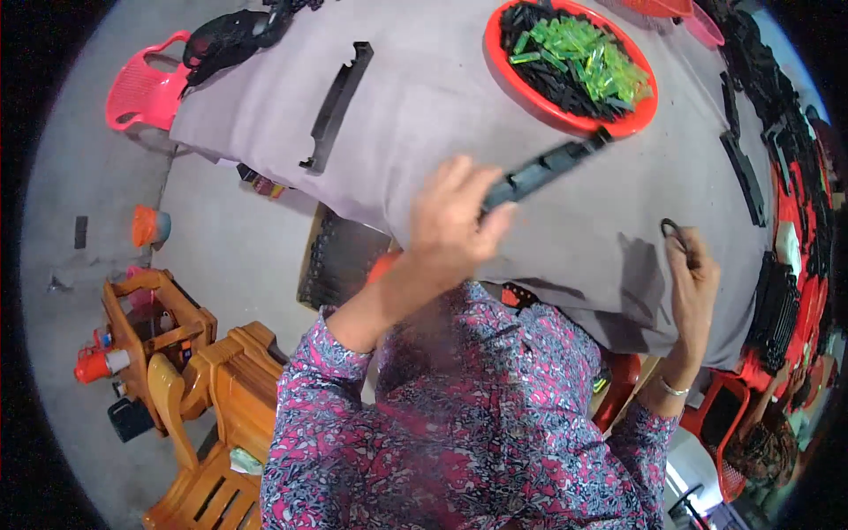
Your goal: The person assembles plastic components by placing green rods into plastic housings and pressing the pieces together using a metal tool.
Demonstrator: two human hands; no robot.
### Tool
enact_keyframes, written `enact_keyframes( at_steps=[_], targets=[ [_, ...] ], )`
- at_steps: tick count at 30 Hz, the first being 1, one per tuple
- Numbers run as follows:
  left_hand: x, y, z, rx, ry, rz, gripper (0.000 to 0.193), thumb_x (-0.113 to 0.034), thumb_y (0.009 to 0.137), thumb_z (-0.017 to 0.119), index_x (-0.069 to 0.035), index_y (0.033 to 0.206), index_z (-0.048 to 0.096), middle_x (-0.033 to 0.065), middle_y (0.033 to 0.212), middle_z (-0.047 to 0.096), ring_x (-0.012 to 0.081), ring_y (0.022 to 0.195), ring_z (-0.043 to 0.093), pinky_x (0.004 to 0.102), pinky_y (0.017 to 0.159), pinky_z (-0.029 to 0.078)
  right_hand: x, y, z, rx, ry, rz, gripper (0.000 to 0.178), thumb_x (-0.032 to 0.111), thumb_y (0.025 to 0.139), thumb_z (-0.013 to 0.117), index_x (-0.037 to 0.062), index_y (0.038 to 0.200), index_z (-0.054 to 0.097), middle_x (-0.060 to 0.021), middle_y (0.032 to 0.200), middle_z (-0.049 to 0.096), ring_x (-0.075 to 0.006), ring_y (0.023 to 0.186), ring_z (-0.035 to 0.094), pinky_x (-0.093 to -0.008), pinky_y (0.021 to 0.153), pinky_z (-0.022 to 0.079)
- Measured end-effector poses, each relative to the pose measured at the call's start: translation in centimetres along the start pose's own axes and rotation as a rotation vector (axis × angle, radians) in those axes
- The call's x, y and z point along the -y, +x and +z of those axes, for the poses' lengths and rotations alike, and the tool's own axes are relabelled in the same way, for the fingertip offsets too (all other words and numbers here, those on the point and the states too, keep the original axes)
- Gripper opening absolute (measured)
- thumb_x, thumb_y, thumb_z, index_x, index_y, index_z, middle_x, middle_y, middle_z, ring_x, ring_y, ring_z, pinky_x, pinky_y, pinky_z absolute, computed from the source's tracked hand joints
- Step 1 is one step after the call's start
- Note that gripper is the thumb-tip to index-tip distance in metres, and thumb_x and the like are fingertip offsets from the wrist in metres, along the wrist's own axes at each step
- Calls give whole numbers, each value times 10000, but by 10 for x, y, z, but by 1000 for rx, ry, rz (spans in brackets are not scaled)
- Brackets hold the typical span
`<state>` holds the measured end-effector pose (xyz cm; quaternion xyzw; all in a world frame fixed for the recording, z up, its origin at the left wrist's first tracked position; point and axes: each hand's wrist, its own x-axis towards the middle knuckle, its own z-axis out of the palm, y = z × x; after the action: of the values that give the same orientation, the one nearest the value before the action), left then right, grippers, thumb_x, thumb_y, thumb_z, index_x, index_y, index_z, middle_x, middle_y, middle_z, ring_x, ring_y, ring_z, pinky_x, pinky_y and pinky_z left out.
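Observation:
My left hand (452, 212), slightly blurred, is closed round one end of a long black plastic part (552, 170) with notches along it. The part slants up to the right, its far end close to the red basin (495, 62). My right hand (695, 276) pinches a small black ring-like piece (671, 231) above the right side of the cloth; its exact kind is too small to tell. A similar long black strip (334, 110) with hooked ends lies farther left on the grey cloth-covered table (402, 97).
Green translucent pieces (587, 53) and black pieces fill the basin. Several black strips (744, 177) lie along the right side, beside a dark stack (773, 314). A pink chair (146, 88) stands far left, wooden chairs (234, 380) near left. An open box (344, 256) sits below the table edge.

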<state>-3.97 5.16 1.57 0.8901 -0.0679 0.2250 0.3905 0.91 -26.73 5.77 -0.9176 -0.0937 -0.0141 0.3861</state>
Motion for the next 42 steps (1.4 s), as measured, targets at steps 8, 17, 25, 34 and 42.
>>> enact_keyframes(
  at_steps=[8,17,25,34,42],
  targets=[
    [63,5,-52,-367,535,-144,394,-215,849,700,-22,1184,626,119,959,583,305,932,573,422,881,379,-70,13,-11,-245,-361,104,286,247,996,542,-34,978,595,-240,667,466,-310,586,410,-426,573,394],
    [105,8,-53,-439,787,-326,544,-265,784,736,-72,1269,582,142,1064,551,345,1071,509,484,929,377,-88,18,6,-297,-562,77,248,230,1000,536,-4,1015,616,-232,856,606,-418,816,603,-473,688,449],
    [131,2,-67,-369,767,-312,660,-266,777,752,0,1335,523,241,1119,573,424,1069,541,499,931,437,-96,20,16,-480,-582,-24,284,245,946,597,27,1127,601,-182,1011,636,-371,953,601,-456,835,481],
    [162,2,-93,-339,928,-194,660,-241,778,765,-30,1356,526,217,1243,570,407,1137,540,506,984,412,-76,18,13,-426,-442,135,322,248,890,639,31,1128,632,-179,1053,598,-369,1026,565,-459,892,463],
    [71,29,-32,-267,353,52,557,-14,789,689,-4,1328,550,210,1188,517,359,1129,523,423,984,432,-99,43,-42,-380,-316,143,365,228,874,654,22,1174,623,-190,1088,610,-361,1014,598,-451,875,492]
  ],
)
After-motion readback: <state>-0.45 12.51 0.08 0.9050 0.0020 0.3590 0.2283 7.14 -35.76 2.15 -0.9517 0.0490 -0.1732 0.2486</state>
